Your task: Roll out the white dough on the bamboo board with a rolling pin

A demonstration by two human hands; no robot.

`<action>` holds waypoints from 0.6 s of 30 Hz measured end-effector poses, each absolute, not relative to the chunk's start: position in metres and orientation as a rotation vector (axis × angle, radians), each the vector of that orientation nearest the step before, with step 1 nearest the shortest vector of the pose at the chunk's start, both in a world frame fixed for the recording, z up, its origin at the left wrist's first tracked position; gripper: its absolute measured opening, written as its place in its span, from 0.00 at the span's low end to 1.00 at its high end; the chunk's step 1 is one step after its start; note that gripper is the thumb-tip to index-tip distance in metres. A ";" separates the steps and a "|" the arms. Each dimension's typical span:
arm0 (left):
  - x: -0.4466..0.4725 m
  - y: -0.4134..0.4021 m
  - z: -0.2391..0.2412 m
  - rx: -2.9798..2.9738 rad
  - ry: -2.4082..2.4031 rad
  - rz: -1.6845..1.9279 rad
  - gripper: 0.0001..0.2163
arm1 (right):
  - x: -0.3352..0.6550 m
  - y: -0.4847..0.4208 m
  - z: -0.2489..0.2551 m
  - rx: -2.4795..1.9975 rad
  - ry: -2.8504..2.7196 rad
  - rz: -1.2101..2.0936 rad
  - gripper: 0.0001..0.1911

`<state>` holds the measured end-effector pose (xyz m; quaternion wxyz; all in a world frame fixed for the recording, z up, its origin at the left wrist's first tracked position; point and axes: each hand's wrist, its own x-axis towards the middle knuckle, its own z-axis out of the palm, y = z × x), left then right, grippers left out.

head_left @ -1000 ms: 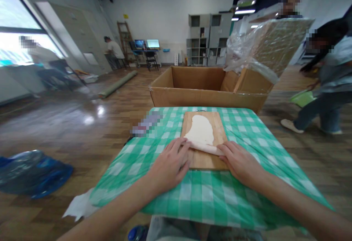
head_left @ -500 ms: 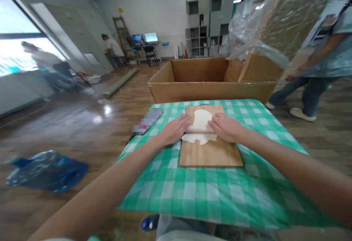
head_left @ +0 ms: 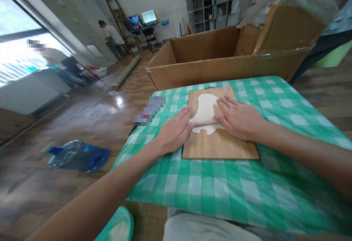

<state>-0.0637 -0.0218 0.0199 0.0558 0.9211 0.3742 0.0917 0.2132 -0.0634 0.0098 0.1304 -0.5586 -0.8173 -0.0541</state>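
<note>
A wooden cutting board (head_left: 220,146) lies on a table under a green-and-white checked cloth (head_left: 214,189). A flat sheet of pale dough (head_left: 206,105) rests on the board. A rolling pin (head_left: 201,120) lies across the dough. My left hand (head_left: 174,131) presses flat on the pin's left end, fingers stretched out. My right hand (head_left: 238,118) lies flat over the pin's right end, fingers spread. Most of the pin is hidden under my hands.
A large open cardboard box (head_left: 220,59) with plastic wrap stands right behind the table. A blurred item (head_left: 150,110) lies on the cloth left of the board. A blue plastic bag (head_left: 78,155) is on the wooden floor. People stand far left by the window.
My hands and the pin rolled from the dough's near end forward over it, then came back a little. The camera tilted down and nearer. The person at the right has left view.
</note>
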 end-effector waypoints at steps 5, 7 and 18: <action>-0.066 -0.053 0.025 2.907 1.110 0.254 0.30 | 0.210 -0.083 0.011 -1.613 -2.366 -0.180 0.37; -0.067 -0.064 0.025 2.943 1.099 0.254 0.32 | 0.209 -0.091 0.010 -1.596 -2.359 -0.194 0.37; -0.079 -0.110 0.017 2.947 0.999 0.387 0.36 | 0.211 -0.144 0.006 -1.525 -2.336 -0.221 0.27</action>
